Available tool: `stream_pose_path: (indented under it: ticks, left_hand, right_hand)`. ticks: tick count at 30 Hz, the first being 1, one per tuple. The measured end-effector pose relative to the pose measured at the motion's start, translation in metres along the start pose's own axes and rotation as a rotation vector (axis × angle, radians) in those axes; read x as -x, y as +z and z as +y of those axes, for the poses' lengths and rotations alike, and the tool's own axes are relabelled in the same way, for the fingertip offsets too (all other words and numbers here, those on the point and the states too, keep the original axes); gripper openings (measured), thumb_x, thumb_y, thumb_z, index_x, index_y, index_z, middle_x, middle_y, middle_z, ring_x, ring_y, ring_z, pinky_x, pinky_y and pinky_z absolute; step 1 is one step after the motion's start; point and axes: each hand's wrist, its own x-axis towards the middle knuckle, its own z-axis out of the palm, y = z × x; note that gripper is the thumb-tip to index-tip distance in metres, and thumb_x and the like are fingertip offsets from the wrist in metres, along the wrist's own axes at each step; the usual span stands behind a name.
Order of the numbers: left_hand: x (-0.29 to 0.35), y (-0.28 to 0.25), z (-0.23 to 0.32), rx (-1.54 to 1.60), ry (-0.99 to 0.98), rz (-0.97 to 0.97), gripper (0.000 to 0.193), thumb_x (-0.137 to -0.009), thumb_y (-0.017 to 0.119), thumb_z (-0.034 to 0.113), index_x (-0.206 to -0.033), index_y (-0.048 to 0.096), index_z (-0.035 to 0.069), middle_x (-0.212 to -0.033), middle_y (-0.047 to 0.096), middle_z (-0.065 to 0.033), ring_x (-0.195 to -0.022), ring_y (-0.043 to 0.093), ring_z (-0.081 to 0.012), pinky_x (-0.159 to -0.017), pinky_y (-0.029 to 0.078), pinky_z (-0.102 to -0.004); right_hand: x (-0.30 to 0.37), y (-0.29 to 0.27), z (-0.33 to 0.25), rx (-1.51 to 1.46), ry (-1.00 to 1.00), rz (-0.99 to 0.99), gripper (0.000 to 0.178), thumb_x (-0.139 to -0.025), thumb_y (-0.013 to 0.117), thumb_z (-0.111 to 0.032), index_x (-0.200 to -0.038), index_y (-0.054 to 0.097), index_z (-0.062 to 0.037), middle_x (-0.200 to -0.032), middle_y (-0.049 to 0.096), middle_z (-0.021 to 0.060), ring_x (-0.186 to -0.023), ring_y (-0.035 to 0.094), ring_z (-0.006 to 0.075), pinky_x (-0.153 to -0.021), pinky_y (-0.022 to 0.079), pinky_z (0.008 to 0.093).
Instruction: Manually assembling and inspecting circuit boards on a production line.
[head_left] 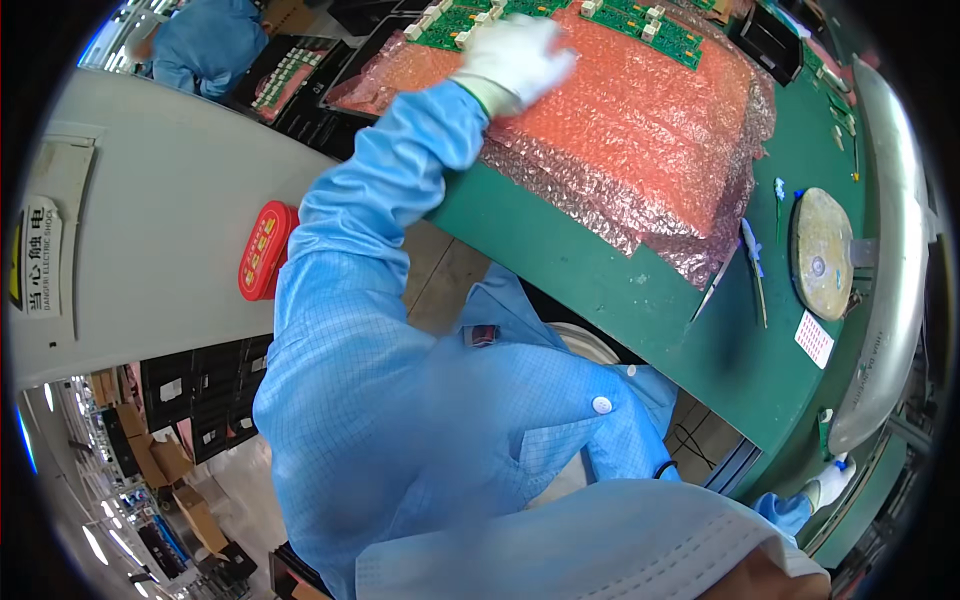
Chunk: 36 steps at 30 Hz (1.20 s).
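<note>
Bubble wrap [640, 130]: left hand [515, 62] near circuit board [672, 40], long axis down-right.

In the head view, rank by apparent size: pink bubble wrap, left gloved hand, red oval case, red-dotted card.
1. Pink bubble wrap
2. Left gloved hand
3. Red oval case
4. Red-dotted card
Hand blurred; outline approximate.

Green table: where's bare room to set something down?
Bare: the table between the tools, the white sheet and the near edge; also a strip between the bubble wrap and that edge. Crowded: the far side, with boards on the wrap beside the left hand, and the right side, around the oval pad.
</note>
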Motion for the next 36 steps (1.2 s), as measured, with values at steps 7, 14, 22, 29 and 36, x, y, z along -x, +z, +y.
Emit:
stream_pose_path:
  ticks: [7,14,22,29,36]
  left_hand:
    - [-0.046,0.057,-0.09,-0.278,-0.062,0.036,0.045,-0.085,0.056,0.049,-0.109,0.069,0.013,-0.096,0.072,-0.016,-0.091,0.07,-0.0342,-0.079,0.055,-0.0507]
    - [-0.038,-0.002,-0.077,-0.043,-0.122,0.286,0.031,-0.088,0.053,0.038,-0.095,0.073,0.015,-0.088,0.072,-0.0171,-0.083,0.07,-0.0352,-0.076,0.055,-0.0474]
    - [0.06,-0.074,0.083,0.203,0.515,0.064,0.028,-0.084,0.055,0.034,-0.092,0.074,0.015,-0.089,0.072,-0.0128,-0.084,0.07,-0.0312,-0.076,0.054,-0.0447]
    - [0.102,-0.075,0.143,0.477,0.682,-0.395,0.04,-0.082,0.059,0.045,-0.097,0.072,0.011,-0.089,0.071,-0.0133,-0.086,0.068,-0.0333,-0.075,0.053,-0.0464]
    - [0.079,-0.013,0.14,0.43,0.835,-0.04,0.056,-0.091,0.048,0.065,-0.102,0.07,0.016,-0.097,0.07,-0.0091,-0.096,0.065,-0.0333,-0.081,0.046,-0.0487]
  right_hand:
    - [0.094,0.011,-0.115,-0.07,-0.29,0.117,0.038,-0.095,0.063,-0.029,-0.127,0.06,-0.0082,-0.118,0.068,0.0149,-0.1,0.067,0.0278,-0.084,0.052,0.0394]
    - [0.183,-0.004,-0.301,-0.313,-1.131,0.071,0.021,-0.088,0.069,-0.006,-0.108,0.068,0.0014,-0.099,0.07,0.0189,-0.091,0.069,0.032,-0.083,0.053,0.0374]
    - [0.228,-0.025,-0.412,-0.453,-1.564,0.104,0.056,-0.072,0.082,-0.031,-0.116,0.058,-0.0045,-0.121,0.062,0.0259,-0.107,0.063,0.0442,-0.09,0.05,0.0504]
    - [0.236,0.006,-0.419,-0.61,-1.687,0.128,0.028,-0.076,0.079,-0.004,-0.102,0.069,-0.0008,-0.087,0.07,0.0161,-0.071,0.066,0.0319,-0.064,0.051,0.0375]
    - [0.194,0.046,-0.395,-0.771,-1.027,0.216,0.023,-0.086,0.077,-0.011,-0.101,0.066,0.0025,-0.099,0.069,0.0123,-0.088,0.062,0.0207,-0.083,0.052,0.0342]
